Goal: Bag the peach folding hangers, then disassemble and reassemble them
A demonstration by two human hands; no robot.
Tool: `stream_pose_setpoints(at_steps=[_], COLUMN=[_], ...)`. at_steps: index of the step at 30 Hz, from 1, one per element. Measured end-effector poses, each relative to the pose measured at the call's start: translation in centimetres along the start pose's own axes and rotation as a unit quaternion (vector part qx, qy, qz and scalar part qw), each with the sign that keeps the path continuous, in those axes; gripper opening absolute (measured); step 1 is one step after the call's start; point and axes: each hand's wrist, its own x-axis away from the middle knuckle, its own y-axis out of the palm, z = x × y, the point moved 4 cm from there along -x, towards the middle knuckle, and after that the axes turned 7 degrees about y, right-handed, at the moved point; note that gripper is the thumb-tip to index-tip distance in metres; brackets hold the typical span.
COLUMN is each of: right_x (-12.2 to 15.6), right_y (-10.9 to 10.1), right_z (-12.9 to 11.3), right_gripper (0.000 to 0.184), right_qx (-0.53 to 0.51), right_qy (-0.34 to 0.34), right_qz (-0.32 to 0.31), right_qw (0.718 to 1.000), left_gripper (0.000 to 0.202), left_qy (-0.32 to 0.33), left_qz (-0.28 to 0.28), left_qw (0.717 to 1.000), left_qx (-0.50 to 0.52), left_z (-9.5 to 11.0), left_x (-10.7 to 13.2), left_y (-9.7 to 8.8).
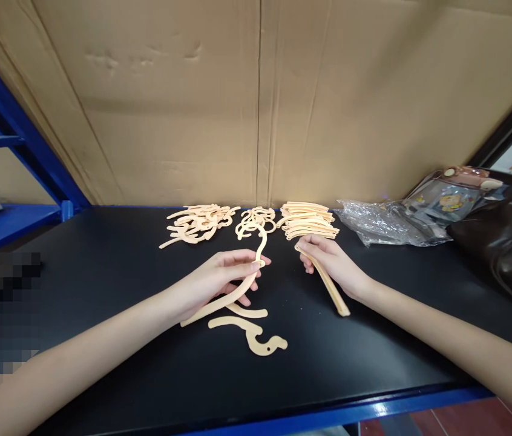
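Note:
My left hand (224, 275) pinches a cream plastic hanger part, a long curved arm (226, 300) with a hook (262, 239) rising from its upper end. Thumb and fingers close around the joint between the two. In my right hand (326, 257) is a separate curved hanger arm (327, 283), gripped near its upper end and slanting down to the right. Below my left hand another curved piece (251, 312) shows, partly hidden by the hand; whether it lies on the table I cannot tell. Nearer me, a hanger piece with a notched, curled end (262, 345) lies flat on the black table (169, 375).
Along the back lie a pile of curled-end hanger pieces (196, 224), a small heap of hooks (249, 223) and a stack of arms (310, 221). Clear plastic bags (374, 221) and a dark brown bag (505, 236) sit at the right. Cardboard (169, 109) walls the back.

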Motion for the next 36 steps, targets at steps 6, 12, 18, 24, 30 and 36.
stream_pose_setpoints(at_steps=[6, 12, 18, 24, 30, 36], right_x=[0.7, 2.5, 4.0, 5.3, 4.0, 3.6], right_y=[0.8, 2.2, 3.0, 4.2, 3.6, 3.7], right_z=[-0.3, -1.6, -2.4, -2.3, -2.0, -1.9], right_gripper=[0.019, 0.024, 0.026, 0.031, 0.029, 0.027], right_qx=[0.197, 0.464, 0.589, 0.703, 0.647, 0.605], right_qy=[-0.097, -0.201, -0.295, -0.374, -0.351, -0.316], right_qz=[-0.042, -0.085, -0.064, -0.043, -0.043, -0.077], right_qw=[0.975, 0.859, 0.750, 0.604, 0.675, 0.727], left_gripper=[0.027, 0.026, 0.028, 0.027, 0.031, 0.036], left_qy=[-0.006, 0.001, 0.008, 0.007, -0.001, -0.008], left_qz=[0.002, -0.003, -0.006, -0.003, -0.019, -0.005], left_qw=[1.000, 1.000, 1.000, 1.000, 1.000, 1.000], left_qx=[0.006, 0.000, -0.015, -0.016, -0.024, -0.026], left_z=[-0.2, -0.3, -0.1, -0.3, -0.7, -0.5], left_x=[-0.2, -0.3, -0.2, -0.2, -0.3, -0.1], left_y=[-0.2, -0.2, 0.0, 0.1, 0.0, 0.0])
